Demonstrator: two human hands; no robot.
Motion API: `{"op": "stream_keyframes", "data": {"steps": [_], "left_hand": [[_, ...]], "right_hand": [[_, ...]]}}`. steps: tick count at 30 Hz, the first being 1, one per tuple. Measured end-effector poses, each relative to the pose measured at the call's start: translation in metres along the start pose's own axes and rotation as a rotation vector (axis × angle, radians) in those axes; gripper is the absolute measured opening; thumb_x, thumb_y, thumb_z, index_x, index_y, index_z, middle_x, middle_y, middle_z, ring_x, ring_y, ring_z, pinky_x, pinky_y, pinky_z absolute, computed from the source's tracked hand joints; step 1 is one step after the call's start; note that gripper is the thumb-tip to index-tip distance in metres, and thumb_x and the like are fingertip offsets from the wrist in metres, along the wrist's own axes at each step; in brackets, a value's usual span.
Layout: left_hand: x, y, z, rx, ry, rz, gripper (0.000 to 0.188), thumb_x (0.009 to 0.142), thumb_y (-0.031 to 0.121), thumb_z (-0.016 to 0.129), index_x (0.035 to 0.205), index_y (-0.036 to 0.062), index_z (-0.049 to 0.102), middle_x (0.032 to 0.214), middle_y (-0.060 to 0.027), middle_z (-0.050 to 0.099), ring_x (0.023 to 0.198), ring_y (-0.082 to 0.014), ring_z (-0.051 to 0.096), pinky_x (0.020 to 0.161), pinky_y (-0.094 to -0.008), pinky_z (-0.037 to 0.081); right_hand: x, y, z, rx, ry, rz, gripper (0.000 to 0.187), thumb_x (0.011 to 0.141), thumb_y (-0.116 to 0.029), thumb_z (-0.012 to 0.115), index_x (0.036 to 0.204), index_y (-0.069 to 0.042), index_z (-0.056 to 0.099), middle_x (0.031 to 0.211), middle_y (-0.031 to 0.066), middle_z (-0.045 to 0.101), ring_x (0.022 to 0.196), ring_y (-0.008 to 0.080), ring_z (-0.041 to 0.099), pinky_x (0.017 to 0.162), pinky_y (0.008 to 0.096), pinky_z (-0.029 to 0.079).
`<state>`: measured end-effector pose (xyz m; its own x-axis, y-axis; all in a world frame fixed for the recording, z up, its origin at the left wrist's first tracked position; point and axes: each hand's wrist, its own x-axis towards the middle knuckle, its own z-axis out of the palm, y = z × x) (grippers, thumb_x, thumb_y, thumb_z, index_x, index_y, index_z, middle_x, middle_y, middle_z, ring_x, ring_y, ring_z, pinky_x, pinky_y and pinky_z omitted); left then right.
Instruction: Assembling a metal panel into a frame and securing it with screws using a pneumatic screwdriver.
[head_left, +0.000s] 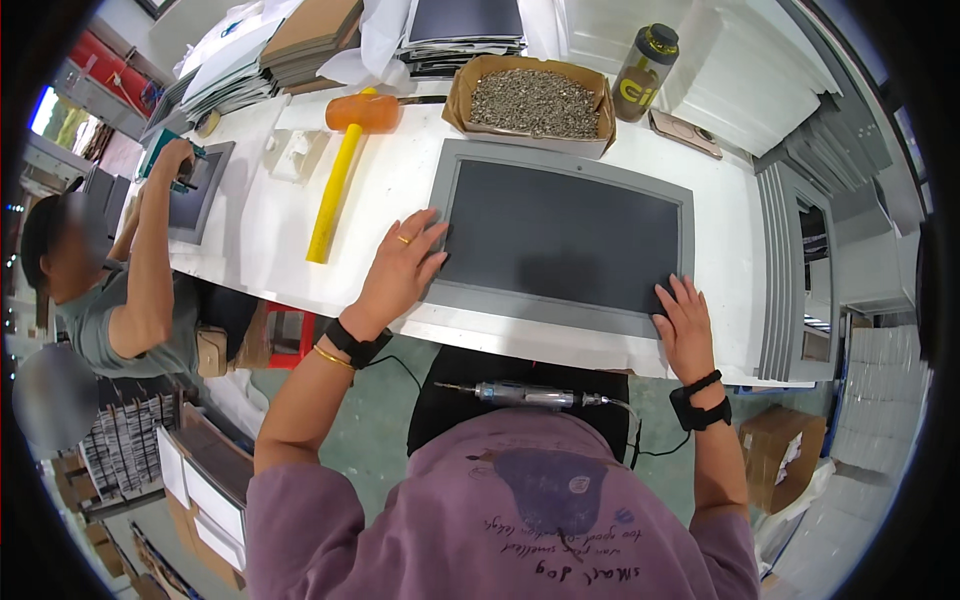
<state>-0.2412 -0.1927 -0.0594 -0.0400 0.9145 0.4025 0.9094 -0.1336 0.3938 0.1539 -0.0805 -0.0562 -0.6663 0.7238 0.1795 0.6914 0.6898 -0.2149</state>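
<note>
1. Left hand (400,268) flat, fingers spread, resting on near-left corner of grey framed panel (560,238); fingertips over the frame edge onto the dark face. Not clamped, just pressing down.
2. Right hand (684,328) flat likewise, fingers splayed on near-right corner of same panel. Both hands open, well apart, one per near corner.
3. Panel lying flat on white table (260,215), dark face up, near edge close to the table's near rim.
4. Judged step: steadying or squaring the panel on the table. Best kept with even pressure from both palms, load on the grey frame rather than the dark face, near edge held back from the rim.
5. Electric screwdriver (525,395) hanging or resting across the lap, just near of the table rim, cable trailing right. Worth keeping clear of wrists and cable clear of the panel edge.
6. Far of panel: cardboard tray of small screws (535,100), touching or just beside the far frame edge. Care against nudging the panel into it.
7. Far left: yellow-handled mallet with orange head (345,150) lying on table, well apart from the hands.
8. Far right: dark bottle (645,60); stacked grey frames (785,270) at right.
9. Left: another person's hand (175,160) on a smaller panel, apart from this work.
</note>
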Motion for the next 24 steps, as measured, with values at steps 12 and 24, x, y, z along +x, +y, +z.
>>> {"op": "stream_keyframes", "data": {"steps": [12,24], "left_hand": [[-0.002,0.121,-0.069,-1.19,0.084,-0.105,0.012,0.075,-0.006,0.065,0.078,0.0027,0.057,0.087,-0.0079,0.052,0.076,-0.0137,0.055,0.068,-0.0235,0.047],[0.012,0.209,-0.129,-2.705,-0.366,0.255,0.054,0.075,0.052,0.065,0.09,0.0017,0.048,0.093,-0.0104,0.04,0.082,-0.0201,0.048,0.064,-0.0263,0.054]], "right_hand": [[0.041,-0.054,-0.006,0.69,0.331,0.027,0.013,0.086,-0.006,0.053,0.082,0.003,0.063,0.086,0.0103,0.065,0.092,0.0237,0.061,0.091,0.0408,0.043],[0.015,-0.044,0.031,1.077,0.43,0.325,0.019,0.09,-0.01,0.051,0.09,0.007,0.06,0.088,0.014,0.064,0.08,0.0186,0.062,0.074,0.0287,0.05]]}}
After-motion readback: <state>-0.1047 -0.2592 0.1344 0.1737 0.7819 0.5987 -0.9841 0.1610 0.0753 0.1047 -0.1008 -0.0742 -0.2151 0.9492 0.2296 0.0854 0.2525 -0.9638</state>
